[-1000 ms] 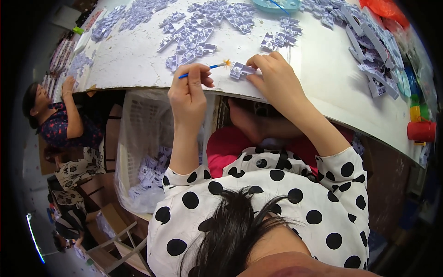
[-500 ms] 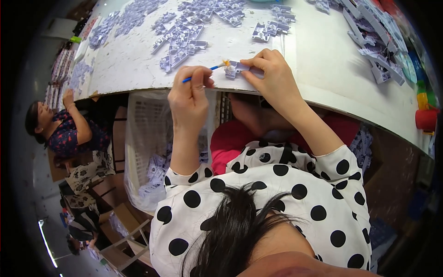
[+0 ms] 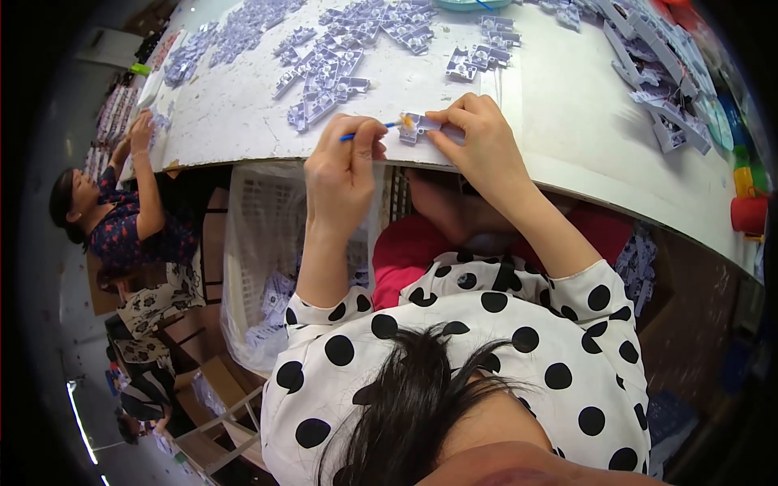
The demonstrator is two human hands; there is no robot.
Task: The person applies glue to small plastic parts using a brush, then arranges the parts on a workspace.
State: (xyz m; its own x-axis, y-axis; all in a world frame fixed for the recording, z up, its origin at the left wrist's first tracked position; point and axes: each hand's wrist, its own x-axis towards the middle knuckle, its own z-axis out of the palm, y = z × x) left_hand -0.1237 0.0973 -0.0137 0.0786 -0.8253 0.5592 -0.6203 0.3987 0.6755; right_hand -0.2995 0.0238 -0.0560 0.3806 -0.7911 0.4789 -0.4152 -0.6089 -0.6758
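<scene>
In a pinch between thumb and fingers, my left hand (image 3: 344, 166) holds a thin blue-handled brush (image 3: 387, 125). Its orange-yellow bristles meet a small pale lilac plastic part (image 3: 410, 136), which has compartments and a round post. My right hand (image 3: 485, 142) grips this part by its right end, thumb below and fingers above, close to the table's front edge. My fingers hide that right end. Beyond my hands, a pile of similar plastic parts (image 3: 324, 81) lies on the white table (image 3: 235, 121), with a smaller group (image 3: 480, 58) to its right.
A teal dish (image 3: 474, 4) stands at the far edge of view. Longer lilac casings (image 3: 648, 57) are heaped at the right, near a red cylindrical object (image 3: 749, 213). A plastic-lined crate (image 3: 243, 243) sits below the table edge. A co-worker (image 3: 121, 211) sits at the left.
The brush has shifted slightly on the part, its bristles now lower and blurred. Both hands keep their grips. The co-worker at the left has raised their hands.
</scene>
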